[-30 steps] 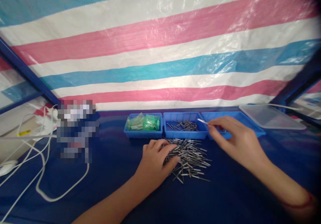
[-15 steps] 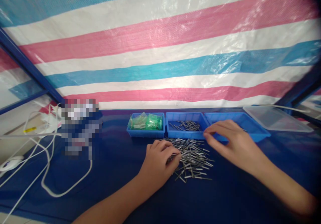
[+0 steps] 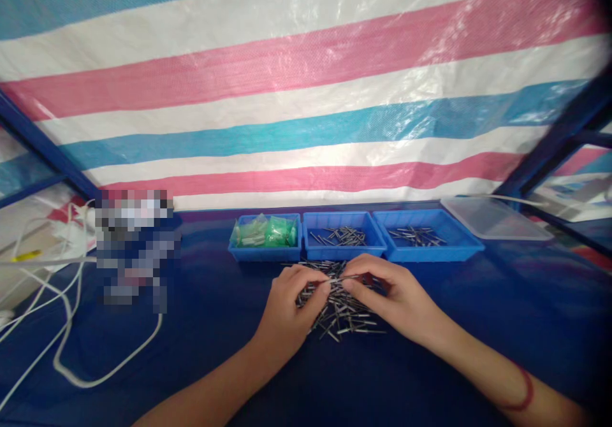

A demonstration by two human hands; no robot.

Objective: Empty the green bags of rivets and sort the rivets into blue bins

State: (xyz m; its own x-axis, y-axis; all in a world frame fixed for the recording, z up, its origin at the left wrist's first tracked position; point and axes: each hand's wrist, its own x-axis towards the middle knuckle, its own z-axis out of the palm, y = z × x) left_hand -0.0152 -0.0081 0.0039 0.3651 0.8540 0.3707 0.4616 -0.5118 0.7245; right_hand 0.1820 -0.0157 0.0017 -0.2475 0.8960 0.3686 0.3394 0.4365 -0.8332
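Observation:
A blind rivet (image 3: pixel 336 280), thin and metallic, spans the small gap between my two hands above the pile. My left hand (image 3: pixel 289 303) pinches one end with thumb and forefinger. At the other end, the thumb and fingers of my right hand (image 3: pixel 399 293) are closed on the same rivet. Under both hands lies a loose pile of similar rivets (image 3: pixel 351 320), partly covered by my fingers. Just behind it, the middle blue tray (image 3: pixel 345 253) and the right blue tray (image 3: pixel 435 252) each hold several more rivets.
The left blue tray (image 3: pixel 265 255) contains green and clear plastic packets (image 3: pixel 280 231). A translucent lid (image 3: pixel 497 218) lies at the back right. White cables (image 3: pixel 88 383) loop over the blue table's left side, near a blurred-out patch. Striped sheeting (image 3: pixel 306 115) hangs behind.
My right hand has come left and down from the right tray to meet my left hand over the pile. Now a rivet shows between them. The view has shifted slightly right.

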